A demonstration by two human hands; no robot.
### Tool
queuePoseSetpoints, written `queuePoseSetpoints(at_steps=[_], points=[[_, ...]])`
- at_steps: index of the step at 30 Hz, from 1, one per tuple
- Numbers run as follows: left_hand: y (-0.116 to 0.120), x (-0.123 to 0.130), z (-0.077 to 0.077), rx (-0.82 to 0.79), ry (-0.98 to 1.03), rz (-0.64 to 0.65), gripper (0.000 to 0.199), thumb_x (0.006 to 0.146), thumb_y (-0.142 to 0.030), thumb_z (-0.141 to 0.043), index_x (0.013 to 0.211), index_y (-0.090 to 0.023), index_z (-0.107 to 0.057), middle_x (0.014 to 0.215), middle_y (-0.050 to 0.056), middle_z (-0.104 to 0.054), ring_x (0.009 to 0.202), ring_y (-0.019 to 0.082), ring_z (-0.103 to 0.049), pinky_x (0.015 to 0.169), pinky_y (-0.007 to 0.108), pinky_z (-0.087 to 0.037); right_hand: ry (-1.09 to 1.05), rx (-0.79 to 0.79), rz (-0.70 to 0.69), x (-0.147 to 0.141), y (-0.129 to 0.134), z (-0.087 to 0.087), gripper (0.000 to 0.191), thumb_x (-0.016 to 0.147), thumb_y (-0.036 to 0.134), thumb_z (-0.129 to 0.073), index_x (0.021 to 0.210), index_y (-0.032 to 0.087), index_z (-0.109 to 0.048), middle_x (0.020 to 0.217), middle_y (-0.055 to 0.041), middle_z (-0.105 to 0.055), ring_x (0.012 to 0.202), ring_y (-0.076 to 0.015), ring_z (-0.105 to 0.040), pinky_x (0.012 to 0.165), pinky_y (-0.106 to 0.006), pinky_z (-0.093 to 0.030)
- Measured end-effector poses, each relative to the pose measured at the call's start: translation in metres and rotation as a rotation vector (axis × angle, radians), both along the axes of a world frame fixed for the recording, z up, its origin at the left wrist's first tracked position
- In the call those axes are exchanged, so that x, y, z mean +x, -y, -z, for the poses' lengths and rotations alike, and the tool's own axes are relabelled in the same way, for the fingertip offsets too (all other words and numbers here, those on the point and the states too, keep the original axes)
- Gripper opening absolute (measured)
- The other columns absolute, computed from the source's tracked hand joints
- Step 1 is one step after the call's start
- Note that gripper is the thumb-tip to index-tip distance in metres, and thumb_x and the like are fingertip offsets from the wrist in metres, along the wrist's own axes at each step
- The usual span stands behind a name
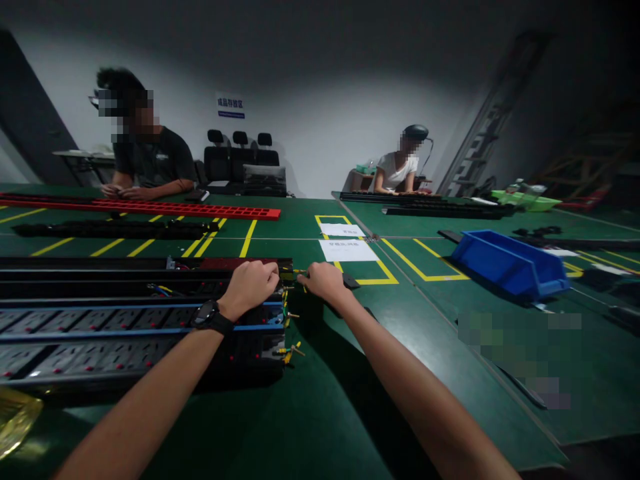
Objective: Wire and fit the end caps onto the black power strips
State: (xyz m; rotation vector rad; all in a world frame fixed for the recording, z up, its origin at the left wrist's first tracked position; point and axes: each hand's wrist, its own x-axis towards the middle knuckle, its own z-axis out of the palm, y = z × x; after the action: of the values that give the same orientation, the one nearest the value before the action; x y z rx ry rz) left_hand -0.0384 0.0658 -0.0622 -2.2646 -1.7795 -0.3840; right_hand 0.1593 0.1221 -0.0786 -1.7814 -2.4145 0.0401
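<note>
Several long black power strips [125, 360] with rows of sockets lie side by side on the green table [400, 400]. Yellow-green wires [290, 350] stick out at their right ends. My left hand [251, 285], with a black watch on the wrist, is curled over the right end of the farther strips, its fingers bent; what they hold, if anything, is hidden. Just right of the strip ends, my right hand [323, 280] pinches a thin yellow-green wire [299, 272] that runs toward the left hand.
A blue bin [510, 267] stands at the right. White paper sheets [350, 251] lie beyond my right hand. Past them are a red slotted rail [200, 209] and black strips [445, 208]. Two people sit at the far side. Yellow film [17, 420] is at the lower left.
</note>
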Motion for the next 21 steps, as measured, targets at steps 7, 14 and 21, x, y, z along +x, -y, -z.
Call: queuePoseSetpoints(at_steps=[7,14,21], points=[[0.001,0.0,0.0,0.005,-0.015,-0.007,0.035,0.097,-0.025,-0.041,0.092,-0.02,-0.075,0.085,0.009,-0.074,0.08,0.022,-0.068,0.075,0.032,-0.047,-0.034,-0.005,-0.038,-0.013,0.007,0.008,0.029,0.102,0.028,-0.053,0.107,0.017,-0.079,0.109,-0.0193,-0.079,0.103,-0.031,-0.077,0.083,-0.036,-0.057],[0.001,-0.001,0.001,0.017,-0.005,0.002,0.032,0.097,-0.025,-0.043,0.091,-0.021,-0.075,0.085,0.01,-0.074,0.082,0.024,-0.069,0.077,0.033,-0.047,-0.05,-0.076,-0.1,-0.001,-0.004,-0.004,0.021,0.095,0.031,-0.063,0.1,0.023,-0.082,0.101,-0.0133,-0.081,0.098,-0.0284,-0.077,0.078,-0.03,-0.055],[0.004,0.002,-0.001,-0.016,-0.014,-0.034,0.033,0.097,-0.024,-0.044,0.095,-0.02,-0.076,0.088,0.011,-0.075,0.085,0.025,-0.07,0.079,0.033,-0.049,-0.043,-0.05,-0.102,-0.013,0.009,-0.003,0.026,0.1,0.027,-0.057,0.107,0.018,-0.08,0.108,-0.0179,-0.079,0.101,-0.0288,-0.076,0.082,-0.032,-0.054]])
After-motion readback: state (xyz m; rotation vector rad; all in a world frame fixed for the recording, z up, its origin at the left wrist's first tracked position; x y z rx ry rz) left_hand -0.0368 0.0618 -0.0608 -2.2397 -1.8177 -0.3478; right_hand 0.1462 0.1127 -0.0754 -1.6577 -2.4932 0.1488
